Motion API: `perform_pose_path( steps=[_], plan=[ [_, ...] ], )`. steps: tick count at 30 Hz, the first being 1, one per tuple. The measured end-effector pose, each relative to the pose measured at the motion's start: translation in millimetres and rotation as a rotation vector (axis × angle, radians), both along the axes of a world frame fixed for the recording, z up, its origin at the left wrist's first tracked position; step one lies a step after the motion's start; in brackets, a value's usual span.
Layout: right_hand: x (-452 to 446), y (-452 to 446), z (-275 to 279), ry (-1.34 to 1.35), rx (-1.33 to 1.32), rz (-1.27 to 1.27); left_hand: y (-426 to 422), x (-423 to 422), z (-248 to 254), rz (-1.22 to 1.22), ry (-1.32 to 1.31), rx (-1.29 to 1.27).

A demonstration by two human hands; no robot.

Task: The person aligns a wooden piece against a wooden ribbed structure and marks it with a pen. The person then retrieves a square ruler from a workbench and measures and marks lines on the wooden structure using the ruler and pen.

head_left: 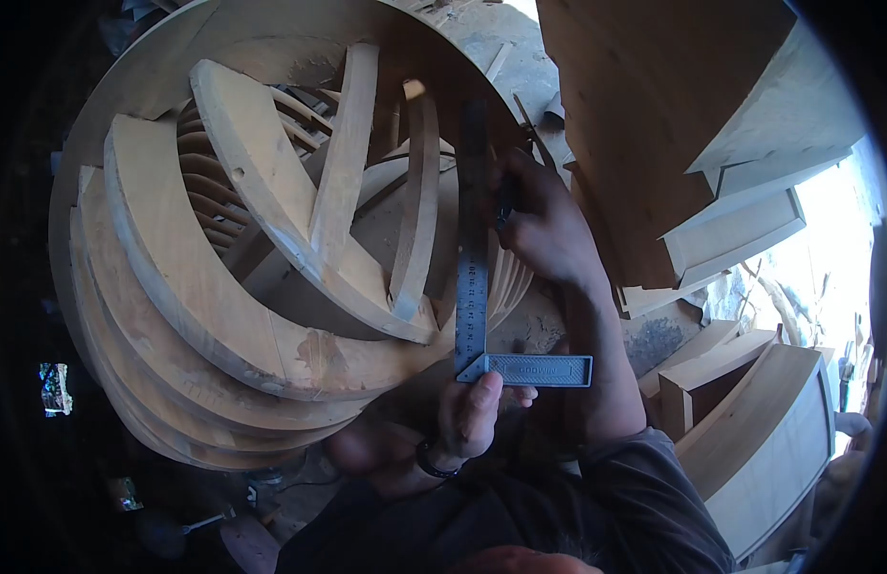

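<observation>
A metal try square (472, 297) with a marked blade lies over the edge of a large curved wooden frame (262, 220), its handle toward my body. My left hand (472, 416), with a dark band at the wrist, is closed on the corner where blade and handle meet. Beside the upper part of the blade, my right hand (539, 215) is closed round a small dark object (505, 196) that I cannot make out. Curved wooden ribs are stacked in layers at the frame's left, and a narrow upright slat (419, 201) stands just left of the blade.
A large wooden panel piece (654, 115) rises at the upper right. Curved wooden box-like parts (764, 440) stand at the lower right. Through the frame's opening more thin ribs (209, 187) show. Bright light comes in at the right edge.
</observation>
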State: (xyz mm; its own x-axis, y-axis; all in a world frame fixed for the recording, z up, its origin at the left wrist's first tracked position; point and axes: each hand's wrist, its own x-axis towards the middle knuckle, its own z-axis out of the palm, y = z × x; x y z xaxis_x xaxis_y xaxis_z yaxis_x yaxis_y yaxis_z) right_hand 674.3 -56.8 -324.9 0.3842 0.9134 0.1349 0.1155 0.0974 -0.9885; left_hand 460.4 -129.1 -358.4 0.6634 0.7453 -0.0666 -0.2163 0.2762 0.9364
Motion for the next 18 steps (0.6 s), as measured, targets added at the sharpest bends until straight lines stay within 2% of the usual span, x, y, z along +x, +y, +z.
perform_pose_path(
  steps=[6, 11, 15, 18],
  plan=[
    [3, 7, -14, 0.060, 0.035, 0.006, -7, 6, -6, -0.079, 0.034, 0.037],
    [-3, 17, -29, 0.017, 0.076, -0.034, -3, 6, -14, 0.056, -0.031, -0.007],
    [-7, 19, -30, 0.074, 0.081, -0.068, 2, -4, -17, 0.048, -0.062, -0.063],
    [-6, 18, -29, 0.012, 0.086, -0.091, 2, -2, -12, 0.027, -0.027, -0.061]
  ],
)
